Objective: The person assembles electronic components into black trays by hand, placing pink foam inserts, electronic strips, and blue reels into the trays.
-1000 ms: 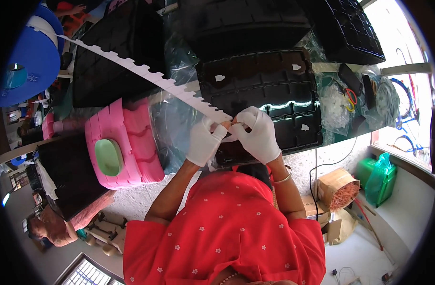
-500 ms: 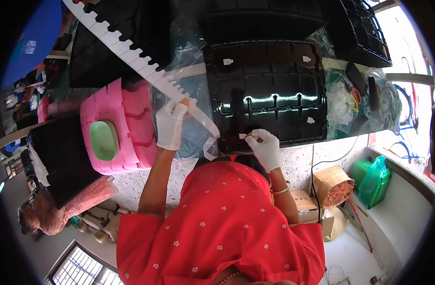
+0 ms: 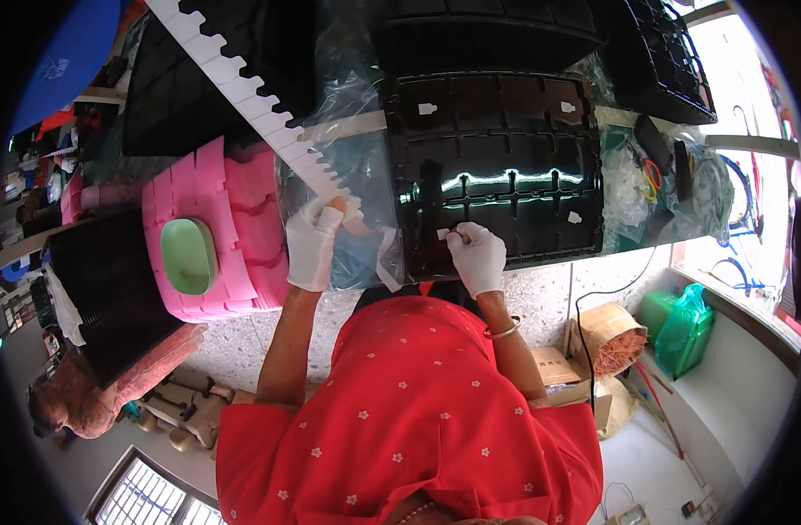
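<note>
While the left fingers (image 3: 338, 205) pinch a flat white strip (image 3: 243, 98) notched along one edge, the right fingers (image 3: 468, 234) hold a small tab (image 3: 443, 234).

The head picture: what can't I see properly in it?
- White strip: head view, far end cut off by the top edge.
- Blue disc: head view, partly cut off by the dark rim.
- White tag beside the right hand: head view, too small to tell whether it's stuck down.

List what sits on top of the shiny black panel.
Three white tabs sit on the panel; a fourth tab is at the right hand. The surface behind that hand is covered and can't be seen.
</note>
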`<action>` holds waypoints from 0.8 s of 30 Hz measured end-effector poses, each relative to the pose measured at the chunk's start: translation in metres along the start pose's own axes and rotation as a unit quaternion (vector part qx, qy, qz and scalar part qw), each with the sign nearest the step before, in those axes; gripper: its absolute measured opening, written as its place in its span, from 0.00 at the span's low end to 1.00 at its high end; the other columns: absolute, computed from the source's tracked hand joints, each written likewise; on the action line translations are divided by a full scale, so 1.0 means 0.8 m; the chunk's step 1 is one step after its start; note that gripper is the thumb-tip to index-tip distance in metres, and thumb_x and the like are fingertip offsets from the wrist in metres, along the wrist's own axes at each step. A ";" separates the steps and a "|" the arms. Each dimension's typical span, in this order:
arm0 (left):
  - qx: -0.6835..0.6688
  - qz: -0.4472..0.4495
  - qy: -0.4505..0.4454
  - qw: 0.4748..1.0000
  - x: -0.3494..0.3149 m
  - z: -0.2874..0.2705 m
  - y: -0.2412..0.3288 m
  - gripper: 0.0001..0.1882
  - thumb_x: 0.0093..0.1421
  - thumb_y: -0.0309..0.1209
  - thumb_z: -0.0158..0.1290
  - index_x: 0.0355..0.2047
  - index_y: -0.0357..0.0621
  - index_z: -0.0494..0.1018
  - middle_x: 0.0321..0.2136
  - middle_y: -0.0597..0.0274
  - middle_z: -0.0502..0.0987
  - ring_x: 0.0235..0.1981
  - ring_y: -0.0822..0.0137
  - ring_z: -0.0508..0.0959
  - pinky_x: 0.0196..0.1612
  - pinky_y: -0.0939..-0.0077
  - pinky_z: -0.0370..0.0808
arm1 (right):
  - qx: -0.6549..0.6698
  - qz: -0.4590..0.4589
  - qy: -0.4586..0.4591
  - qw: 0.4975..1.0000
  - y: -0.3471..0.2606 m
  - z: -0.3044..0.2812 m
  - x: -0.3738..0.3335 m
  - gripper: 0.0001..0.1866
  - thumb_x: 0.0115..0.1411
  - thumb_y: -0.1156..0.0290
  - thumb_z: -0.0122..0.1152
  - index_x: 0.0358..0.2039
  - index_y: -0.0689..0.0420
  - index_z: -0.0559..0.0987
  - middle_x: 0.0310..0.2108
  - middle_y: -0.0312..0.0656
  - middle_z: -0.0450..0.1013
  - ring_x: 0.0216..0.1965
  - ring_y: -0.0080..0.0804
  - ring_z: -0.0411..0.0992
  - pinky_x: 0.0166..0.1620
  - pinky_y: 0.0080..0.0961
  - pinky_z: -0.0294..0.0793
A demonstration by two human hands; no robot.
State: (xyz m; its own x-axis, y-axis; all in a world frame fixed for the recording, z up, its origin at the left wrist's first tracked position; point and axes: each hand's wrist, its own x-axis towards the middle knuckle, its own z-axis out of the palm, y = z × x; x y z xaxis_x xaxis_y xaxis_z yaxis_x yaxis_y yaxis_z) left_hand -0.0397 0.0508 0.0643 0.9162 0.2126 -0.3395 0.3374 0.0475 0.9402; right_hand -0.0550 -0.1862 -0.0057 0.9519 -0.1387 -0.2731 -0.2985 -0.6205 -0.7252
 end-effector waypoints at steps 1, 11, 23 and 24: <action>0.002 0.012 -0.008 1.000 0.000 -0.001 -0.001 0.18 0.66 0.32 0.50 0.51 0.31 0.71 0.40 0.54 0.79 0.38 0.66 0.79 0.44 0.72 0.77 | 0.000 0.001 0.000 1.000 -0.002 0.000 0.000 0.05 0.55 0.72 0.61 0.26 0.58 0.83 0.13 0.38 0.70 0.14 0.25 0.66 0.23 0.23 0.66; 0.063 0.038 0.008 0.997 0.000 0.008 0.011 0.13 0.65 0.28 0.52 0.46 0.30 0.76 0.36 0.56 0.81 0.37 0.69 0.80 0.45 0.77 0.75 | -0.150 0.006 0.018 0.989 -0.015 -0.001 -0.003 0.10 0.56 0.65 0.63 0.35 0.56 0.79 0.22 0.41 0.76 0.24 0.44 0.75 0.30 0.38 0.74; 0.240 0.458 0.092 0.851 -0.068 0.000 -0.008 0.22 0.62 0.30 0.54 0.55 0.35 0.66 0.55 0.50 0.68 0.52 0.55 0.72 0.58 0.62 0.67 | -0.307 -0.220 -0.046 0.925 -0.003 -0.017 -0.046 0.26 0.53 0.62 0.64 0.54 0.49 0.74 0.46 0.36 0.66 0.46 0.38 0.65 0.47 0.42 0.64; 0.278 0.478 -0.044 0.832 -0.066 0.003 -0.004 0.22 0.59 0.28 0.55 0.53 0.35 0.68 0.54 0.52 0.69 0.51 0.55 0.72 0.57 0.60 0.68 | -0.307 -0.218 -0.047 0.925 -0.004 -0.015 -0.047 0.26 0.53 0.62 0.64 0.54 0.49 0.74 0.46 0.36 0.66 0.46 0.38 0.65 0.47 0.42 0.64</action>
State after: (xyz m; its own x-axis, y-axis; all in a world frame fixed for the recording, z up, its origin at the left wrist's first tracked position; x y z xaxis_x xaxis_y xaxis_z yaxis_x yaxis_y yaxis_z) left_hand -0.0889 0.0370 0.0796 0.8269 -0.1802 0.5327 -0.5301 -0.5662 0.6312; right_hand -0.0889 -0.1886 0.0143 0.9538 0.2783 -0.1133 0.2358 -0.9271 -0.2914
